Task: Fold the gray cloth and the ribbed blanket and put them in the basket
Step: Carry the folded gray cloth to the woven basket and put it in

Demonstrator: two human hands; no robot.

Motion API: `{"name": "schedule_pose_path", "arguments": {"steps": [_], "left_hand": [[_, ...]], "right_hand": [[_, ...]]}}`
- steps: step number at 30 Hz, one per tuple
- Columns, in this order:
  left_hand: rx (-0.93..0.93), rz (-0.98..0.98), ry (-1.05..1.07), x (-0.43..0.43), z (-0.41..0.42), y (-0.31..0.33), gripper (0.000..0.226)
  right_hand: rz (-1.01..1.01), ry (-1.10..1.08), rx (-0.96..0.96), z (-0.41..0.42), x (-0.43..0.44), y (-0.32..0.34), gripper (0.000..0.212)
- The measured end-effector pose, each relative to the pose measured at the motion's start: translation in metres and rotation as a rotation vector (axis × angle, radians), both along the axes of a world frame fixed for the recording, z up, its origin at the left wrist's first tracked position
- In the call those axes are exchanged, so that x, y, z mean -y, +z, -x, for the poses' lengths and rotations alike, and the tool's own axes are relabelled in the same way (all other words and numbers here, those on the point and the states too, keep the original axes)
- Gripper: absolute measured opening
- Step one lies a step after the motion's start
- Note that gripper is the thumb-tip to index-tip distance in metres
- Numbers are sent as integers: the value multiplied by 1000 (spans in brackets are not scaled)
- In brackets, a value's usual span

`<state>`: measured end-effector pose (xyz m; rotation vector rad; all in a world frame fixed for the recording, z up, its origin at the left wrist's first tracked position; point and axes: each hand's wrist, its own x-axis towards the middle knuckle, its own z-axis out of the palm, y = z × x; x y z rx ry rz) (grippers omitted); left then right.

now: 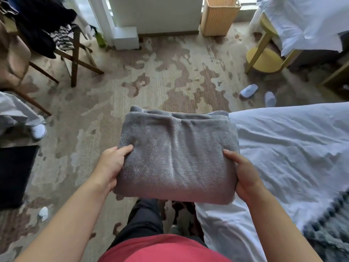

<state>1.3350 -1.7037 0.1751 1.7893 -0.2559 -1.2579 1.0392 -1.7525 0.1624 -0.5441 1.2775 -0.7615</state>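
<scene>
The gray cloth (175, 154) is a thick folded bundle held up in front of me, above the carpet. My left hand (111, 165) grips its left edge, thumb on top and fingers hidden underneath. My right hand (243, 174) grips its right edge the same way. The ribbed blanket (328, 229), gray-green with a tufted edge, lies on the white bed at the lower right. The tan woven basket (217, 16) stands on the floor at the far wall, top centre-right.
A white bed (283, 152) fills the right side. A wooden chair (73, 53) draped with dark clothes stands at upper left. A yellow round stool (264, 57) and two white slippers (249, 90) lie ahead right. Someone's white-shod foot (38, 130) is at left.
</scene>
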Motion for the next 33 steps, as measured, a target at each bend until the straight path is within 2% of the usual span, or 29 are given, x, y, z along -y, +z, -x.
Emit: {"name": "schedule_pose_path", "arguments": {"steps": [8, 16, 21, 29, 33], "left_hand": [[-92, -27, -173, 198, -75, -22, 14], [-158, -22, -331, 369, -119, -7, 21], [-216, -9, -359, 457, -131, -10, 19], [-218, -47, -339, 617, -150, -28, 24], [-206, -95, -308, 714, -155, -28, 28]], "right_hand": [[-35, -159, -54, -61, 149, -3, 23], [7, -277, -113, -109, 285, 31, 19], [44, -311, -129, -122, 364, 37, 18], [-18, -296, -134, -133, 533, 8, 17], [-77, -244, -97, -133, 633, 2, 31]]}}
